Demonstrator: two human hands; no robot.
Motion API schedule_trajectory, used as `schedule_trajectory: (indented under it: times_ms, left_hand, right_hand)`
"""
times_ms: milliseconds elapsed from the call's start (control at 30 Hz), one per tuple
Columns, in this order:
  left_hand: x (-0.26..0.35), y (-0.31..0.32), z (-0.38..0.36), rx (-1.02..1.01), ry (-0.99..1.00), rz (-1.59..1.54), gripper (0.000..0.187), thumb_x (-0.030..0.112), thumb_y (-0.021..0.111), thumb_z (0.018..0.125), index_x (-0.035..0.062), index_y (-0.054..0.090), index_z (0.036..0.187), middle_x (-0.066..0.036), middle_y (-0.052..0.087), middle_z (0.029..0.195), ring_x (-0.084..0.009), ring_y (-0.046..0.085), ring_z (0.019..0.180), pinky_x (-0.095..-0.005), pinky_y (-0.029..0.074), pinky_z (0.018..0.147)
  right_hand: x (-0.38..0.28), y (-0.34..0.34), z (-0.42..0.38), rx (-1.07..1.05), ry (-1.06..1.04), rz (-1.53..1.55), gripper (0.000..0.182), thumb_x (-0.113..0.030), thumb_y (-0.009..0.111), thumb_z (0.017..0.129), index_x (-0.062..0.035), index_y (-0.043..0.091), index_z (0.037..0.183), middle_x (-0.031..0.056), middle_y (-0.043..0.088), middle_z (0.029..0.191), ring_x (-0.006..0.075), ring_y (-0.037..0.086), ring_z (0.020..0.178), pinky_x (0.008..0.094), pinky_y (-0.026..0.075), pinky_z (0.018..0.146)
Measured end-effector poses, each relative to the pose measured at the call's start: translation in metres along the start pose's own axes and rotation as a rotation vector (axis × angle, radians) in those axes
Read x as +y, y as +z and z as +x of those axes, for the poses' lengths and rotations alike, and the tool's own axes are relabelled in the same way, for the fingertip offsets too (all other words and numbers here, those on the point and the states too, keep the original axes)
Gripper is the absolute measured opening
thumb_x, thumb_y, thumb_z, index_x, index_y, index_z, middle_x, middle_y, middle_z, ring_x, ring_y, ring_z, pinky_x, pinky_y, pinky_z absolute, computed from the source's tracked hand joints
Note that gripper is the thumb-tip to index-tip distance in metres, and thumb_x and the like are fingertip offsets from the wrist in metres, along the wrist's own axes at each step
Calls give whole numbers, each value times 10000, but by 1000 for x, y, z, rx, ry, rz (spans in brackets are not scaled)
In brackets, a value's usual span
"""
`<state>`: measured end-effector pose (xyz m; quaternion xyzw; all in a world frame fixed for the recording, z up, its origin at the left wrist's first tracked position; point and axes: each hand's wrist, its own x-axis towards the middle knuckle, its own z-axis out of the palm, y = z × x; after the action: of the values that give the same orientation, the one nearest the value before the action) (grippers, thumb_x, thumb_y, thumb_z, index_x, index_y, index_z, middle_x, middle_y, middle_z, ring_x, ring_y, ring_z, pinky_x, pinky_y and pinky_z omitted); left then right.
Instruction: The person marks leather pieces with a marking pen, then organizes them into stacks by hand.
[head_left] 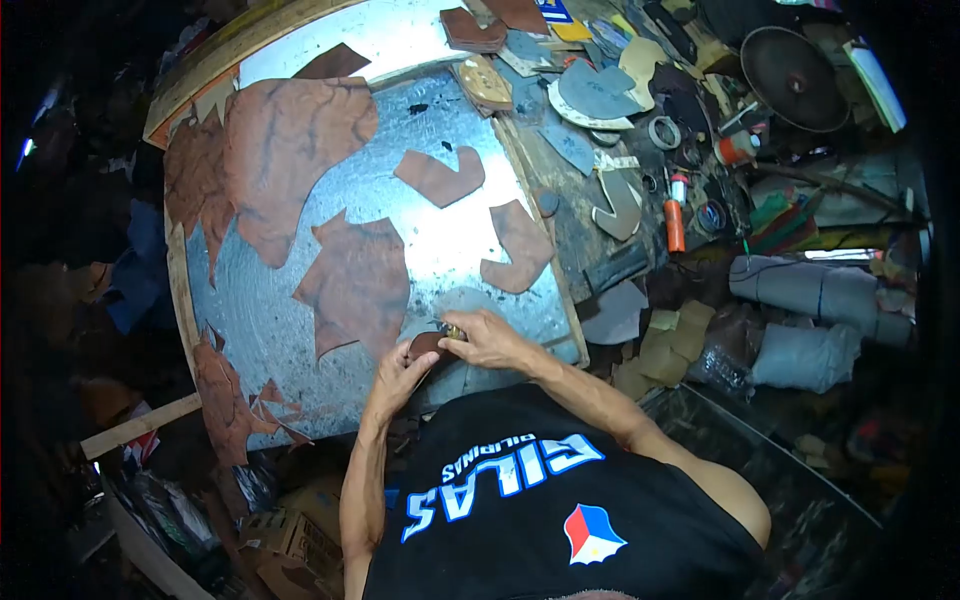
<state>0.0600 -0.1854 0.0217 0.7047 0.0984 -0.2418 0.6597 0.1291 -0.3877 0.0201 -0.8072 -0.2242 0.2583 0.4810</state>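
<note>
Near the front edge of the metal-topped table, my left hand [399, 374] is closed on a small dark brown leather piece [427, 345], thumb on top. Close against it, my right hand [486, 341] grips a small tool with a brass-coloured part [456, 332]; its exact kind is hidden by the fingers. Both hands meet in front of my chest. Beyond them on the metal sheet [440, 245] lie a curved leather cutout [441, 177], a second curved cutout [519, 248] and a jagged brown leather sheet [358, 280].
Larger leather hides [290, 150] cover the table's far left, with scraps [228, 395] at the near left. To the right, a cluttered bench holds grey pattern pieces [592, 90], an orange bottle [674, 222], a tape roll [663, 132] and a round dark disc [793, 78]. Wrapped rolls [805, 290] lie beyond.
</note>
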Motion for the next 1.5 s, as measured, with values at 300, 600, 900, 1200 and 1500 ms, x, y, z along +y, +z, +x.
schedule_trajectory:
  times_ms: [300, 600, 900, 1200, 1500]
  left_hand:
    - [-14, -5, -13, 707, 158, -848, 221, 240, 560, 974, 126, 435, 832, 25, 394, 618, -117, 371, 487, -263, 334, 463]
    - [1, -87, -29, 902, 93, 591, 207, 215, 639, 915, 18, 602, 864, -58, 584, 740, -171, 544, 651, -327, 447, 622]
    - [-59, -35, 68, 847, 513, 873, 184, 144, 682, 846, 8, 564, 888, -195, 540, 1273, -385, 445, 1274, -482, 344, 1045]
    - [-47, -33, 64, 833, 526, 921, 183, 131, 639, 888, -22, 562, 952, -201, 537, 1288, -396, 447, 1272, -484, 341, 1046]
    - [-52, -36, 64, 856, 520, 803, 165, 132, 614, 901, -26, 577, 932, -189, 566, 1273, -380, 459, 1272, -463, 346, 1059]
  right_hand:
    - [15, -10, -5, 197, 387, 161, 338, -328, 577, 930, -1, 634, 997, 41, 574, 676, 223, 576, 560, 315, 488, 515]
    - [-10, -42, 0, 383, 226, 365, 203, -126, 629, 898, -1, 613, 1058, -14, 535, 685, 57, 480, 564, 240, 375, 481]
    - [-44, -107, -42, 385, -96, -68, 113, -67, 635, 841, -16, 624, 941, 86, 651, 794, 163, 628, 705, 293, 498, 627]
    - [-75, -174, 21, 816, 64, 416, 336, -96, 671, 865, 24, 526, 1143, 63, 600, 697, 92, 539, 543, 239, 423, 440]
    - [84, -147, 164, 478, 425, 110, 133, -80, 641, 822, 9, 614, 917, 59, 593, 587, 128, 541, 437, 300, 416, 399]
